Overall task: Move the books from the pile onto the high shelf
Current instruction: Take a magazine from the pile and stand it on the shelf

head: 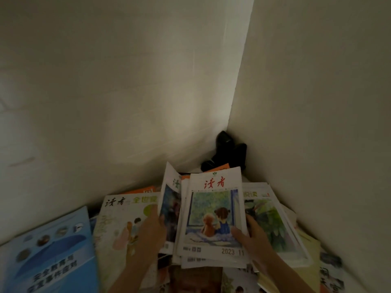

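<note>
A stack of magazines (211, 220) is held by both hands above a pile (275, 225) of books in the corner of two pale walls (127, 92). The top magazine shows a red title, a painting of a child and a brown dog at a window, and the print "2023 11" at its near edge. Several thinner magazines lie under it in the same stack, their near edges fanned out.

The right hand (251, 235) grips the near right corner of the stack: the thumb lies on the cover and the fingers curl round the right edge. The left hand (150, 231) grips the left side, with its thumb on a second magazine (170, 206) that stands tilted, its far end lifted and leaning off the stack's left side.

Left of the stack, a white magazine (124, 220) with a black title and green lettering lies flat on the pile, partly under the left hand. Further left lies a blue booklet (50, 250) with round pictures and dark lettering. Right of the stack lies a magazine with a green leafy cover (273, 223), against the right wall, over more loose sheets. An orange cover (143, 190) shows at the far edge of the pile.

In the far corner, beyond the pile, stands a black object (228, 153); its kind cannot be told. The scene is dim and the near edges are blurred.
</note>
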Motion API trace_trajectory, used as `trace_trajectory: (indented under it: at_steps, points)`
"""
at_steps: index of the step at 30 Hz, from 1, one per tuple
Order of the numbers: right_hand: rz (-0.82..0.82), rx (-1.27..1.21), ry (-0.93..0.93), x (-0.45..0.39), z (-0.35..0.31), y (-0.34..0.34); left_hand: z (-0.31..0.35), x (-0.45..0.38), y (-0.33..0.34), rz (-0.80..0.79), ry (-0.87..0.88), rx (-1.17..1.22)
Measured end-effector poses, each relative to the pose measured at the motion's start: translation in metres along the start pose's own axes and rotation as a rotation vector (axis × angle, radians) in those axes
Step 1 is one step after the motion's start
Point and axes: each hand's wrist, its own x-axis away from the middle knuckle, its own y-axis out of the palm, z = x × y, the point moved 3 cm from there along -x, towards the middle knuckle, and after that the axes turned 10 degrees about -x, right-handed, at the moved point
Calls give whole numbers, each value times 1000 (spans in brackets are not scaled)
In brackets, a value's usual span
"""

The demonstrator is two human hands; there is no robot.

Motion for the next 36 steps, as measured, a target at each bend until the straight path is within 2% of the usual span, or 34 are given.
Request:
trace_trajectory:
  at_steps: [3,5,8,11,14,16,18,21,23,24,26,28,31,32,34,36]
  points:
    - [-34,-26,32,-4,0,22,-28,-14,-53,213,-17,34]
    - [-55,0,48,-8,2,32,-34,-17,-82,280,43,55]
    - [-90,33,127,-15,5,34,-22,-12,-94,263,120,77]
    - [-108,-72,246,-19,10,30,-2,-4,-91,261,190,91]
    - [-96,-88,248,-20,11,31,13,8,-108,351,287,50]
    - [-85,-85,248,-20,11,33,24,10,-119,380,353,103]
    - [-83,-154,266,-16,6,33,33,3,-112,282,310,231]
    - [-160,-441,337,-7,-2,34,33,-3,-64,-69,117,371]
    - [-156,-521,372,-4,-8,35,24,2,-18,-287,52,363]
    - [-134,-480,357,-5,-8,35,20,5,1,-331,53,293]
    - [-95,-290,271,-9,-3,36,14,11,23,-280,51,168]
    - [-78,-121,171,-10,3,33,8,11,31,-141,111,30]
    - [-43,-113,75,-4,5,28,0,8,30,-82,157,-86]
    - [-29,-170,61,-1,1,27,-2,5,27,-122,132,-2]
    - [-29,-283,42,6,-6,28,-3,-1,14,-231,67,336]
    - [-102,-352,3,17,-19,36,-3,-5,-5,-393,26,578]
